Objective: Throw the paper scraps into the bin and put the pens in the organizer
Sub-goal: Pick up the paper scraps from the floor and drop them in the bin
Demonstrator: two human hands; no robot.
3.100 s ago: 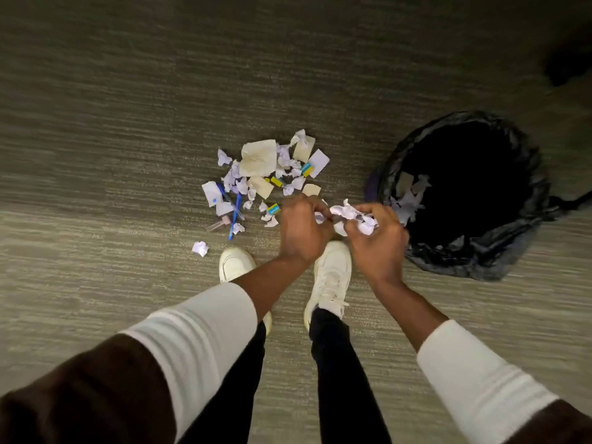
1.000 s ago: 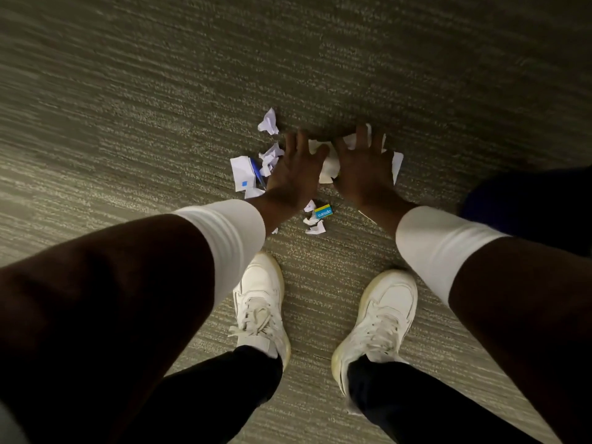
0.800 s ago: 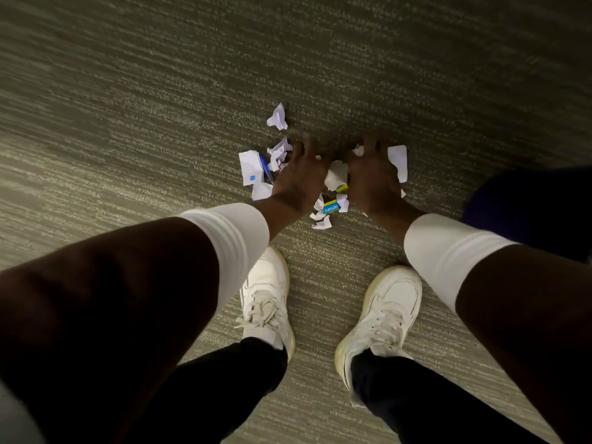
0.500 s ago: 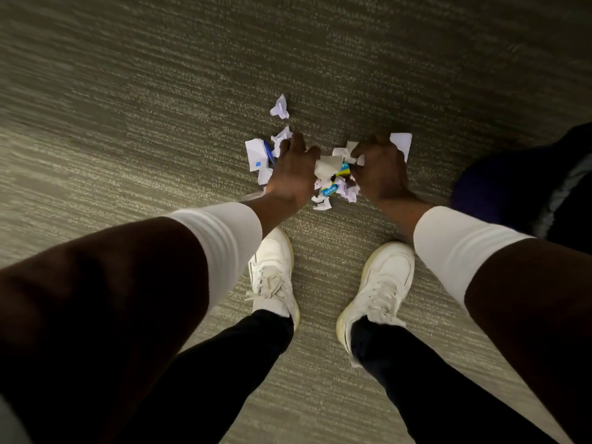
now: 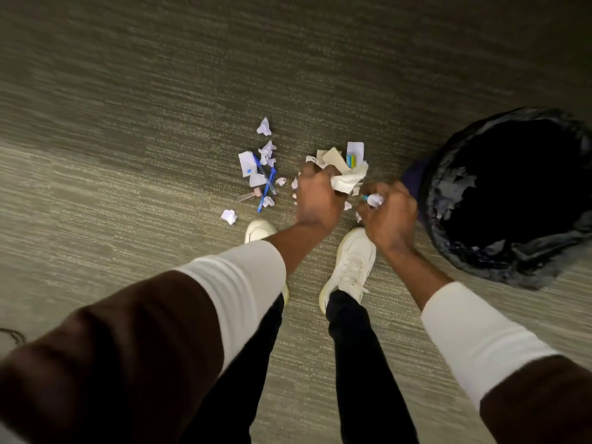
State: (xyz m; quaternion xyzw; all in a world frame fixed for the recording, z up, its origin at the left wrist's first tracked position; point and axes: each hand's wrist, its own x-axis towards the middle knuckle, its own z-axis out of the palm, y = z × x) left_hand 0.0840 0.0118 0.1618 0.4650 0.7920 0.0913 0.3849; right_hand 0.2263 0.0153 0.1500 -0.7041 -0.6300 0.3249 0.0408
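A wad of paper scraps (image 5: 342, 174) is clenched in the left hand (image 5: 317, 200); a small crumpled scrap (image 5: 375, 199) is closed in the right hand's (image 5: 389, 216) grip, beside the bin (image 5: 499, 261). Blue pens (image 5: 267, 184) are left on the carpet (image 5: 128, 155) among loose scraps (image 5: 264, 126).

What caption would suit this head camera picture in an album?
Both hands, left and right, clutch paper scraps beside the bin; pens lie on the carpet.

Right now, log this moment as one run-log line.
left hand: shut on paper scraps | right hand: shut on crumpled scrap | bin: right | pens: on carpet
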